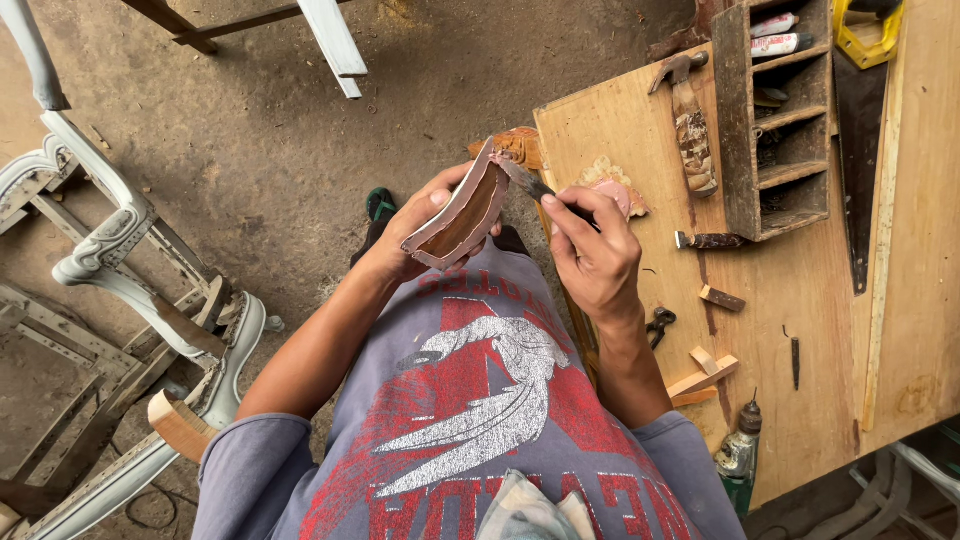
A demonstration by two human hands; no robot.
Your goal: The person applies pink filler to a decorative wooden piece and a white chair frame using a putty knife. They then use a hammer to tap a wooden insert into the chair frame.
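Note:
My left hand grips a curved wooden furniture piece, pinkish on its edges and brown inside, held in front of my chest. In my right hand is a small paintbrush, pinched between the fingers, its bristles touching the upper end of the curved piece. Both hands hover over the left edge of a plywood workbench. A patch of pink filler lies on the bench just behind my right hand.
On the bench lie a hammer, a chisel, pincers, wood offcuts, a handsaw and a small wooden shelf box. A carved white chair frame stands at left on the dirt floor.

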